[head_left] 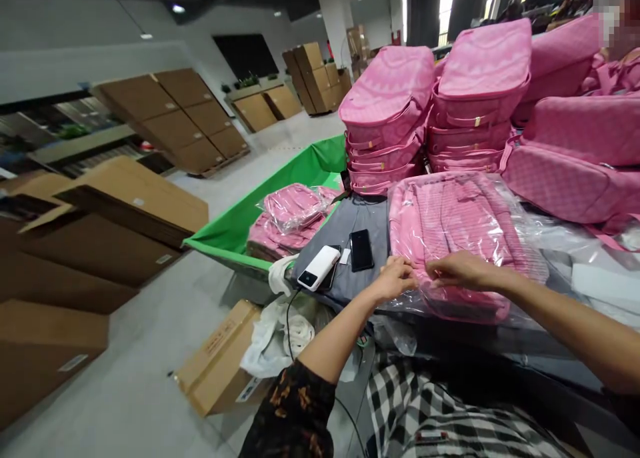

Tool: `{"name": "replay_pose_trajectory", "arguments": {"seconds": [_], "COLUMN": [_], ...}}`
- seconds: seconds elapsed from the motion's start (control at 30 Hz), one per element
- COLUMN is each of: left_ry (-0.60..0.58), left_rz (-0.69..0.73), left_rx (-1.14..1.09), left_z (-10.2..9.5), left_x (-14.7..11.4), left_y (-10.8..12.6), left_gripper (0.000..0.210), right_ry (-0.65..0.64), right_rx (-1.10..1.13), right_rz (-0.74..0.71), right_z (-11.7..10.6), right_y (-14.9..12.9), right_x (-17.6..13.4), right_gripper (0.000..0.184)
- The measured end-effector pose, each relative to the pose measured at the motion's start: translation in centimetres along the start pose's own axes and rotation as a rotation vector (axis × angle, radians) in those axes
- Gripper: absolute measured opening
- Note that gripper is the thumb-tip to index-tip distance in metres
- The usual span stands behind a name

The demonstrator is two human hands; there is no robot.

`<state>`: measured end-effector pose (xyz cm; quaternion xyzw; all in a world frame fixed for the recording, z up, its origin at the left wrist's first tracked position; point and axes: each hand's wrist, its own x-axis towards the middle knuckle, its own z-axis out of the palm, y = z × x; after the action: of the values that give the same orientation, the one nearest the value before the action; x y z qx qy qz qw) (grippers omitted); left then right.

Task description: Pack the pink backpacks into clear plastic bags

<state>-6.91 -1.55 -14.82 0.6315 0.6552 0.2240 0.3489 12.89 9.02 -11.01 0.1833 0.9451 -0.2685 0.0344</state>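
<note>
A pink backpack (460, 225) lies flat inside a clear plastic bag (523, 245) on the grey-covered table (345, 221), right in front of me. At the bag's near left corner, my left hand (397, 278) is closed with its fingertips pinching the plastic. My right hand (457, 270) rests a little to the right, over the near part of the backpack, its fingers bent and closed on the plastic too. The exact grip of the fingertips is partly hidden.
Stacked pink backpacks (385, 105) rise behind the bag. A black phone (361, 250) and a white power bank (319, 269) with a cable lie left. A green bin (295, 168) holds bagged backpacks. Cardboard boxes (170, 121) stand left; a carton (220, 358) sits on the floor.
</note>
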Motion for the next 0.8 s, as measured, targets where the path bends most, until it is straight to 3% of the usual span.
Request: {"name": "replay_pose_trajectory", "arguments": {"seconds": [0.1,0.17,0.23,0.37,0.47,0.57,0.67,0.73,0.8], "left_ry": [-0.004,-0.003,0.0,0.002,0.002,-0.029,0.006,0.178,0.337], "left_rz": [0.006,0.004,0.004,0.007,-0.003,0.019,0.044,-0.001,-0.087], "left_rx": [-0.018,-0.027,-0.037,-0.051,-0.048,-0.039,-0.18,-0.342,-0.446], "left_z": [0.1,0.0,0.0,0.3,0.5,-0.5,-3.3,-5.1,-6.2], "left_x": [0.0,0.0,0.1,0.2,0.2,0.3,1.1,2.3,3.7], "left_y": [-0.2,-0.3,-0.4,-0.6,-0.5,-0.1,0.0,-0.5,-1.1], "left_gripper": [0.016,0.016,0.017,0.018,0.018,0.014,0.017,0.026,0.034], "right_ry": [-0.023,0.064,0.161,0.159,0.128,0.153,0.418,0.727,0.972], "right_rx": [-0.137,-0.169,-0.156,-0.128,-0.193,-0.117,0.05,0.115,0.067], "right_rz": [0.158,0.277,0.292,0.164,0.298,0.323,0.249,0.238,0.36], "right_z": [-0.6,-1.3,-1.5,1.3,3.7,3.9,3.4,3.9,4.7], "right_y": [1.9,2.7,2.4,-0.6,-2.4,-2.2,-0.8,0.2,1.3], "right_x": [1.6,1.0,-0.2,-1.6,-0.1,0.7,-3.3,-8.4,-13.3], "right_gripper": [0.038,0.041,0.037,0.029,0.023,0.036,0.047,0.051,0.053]}}
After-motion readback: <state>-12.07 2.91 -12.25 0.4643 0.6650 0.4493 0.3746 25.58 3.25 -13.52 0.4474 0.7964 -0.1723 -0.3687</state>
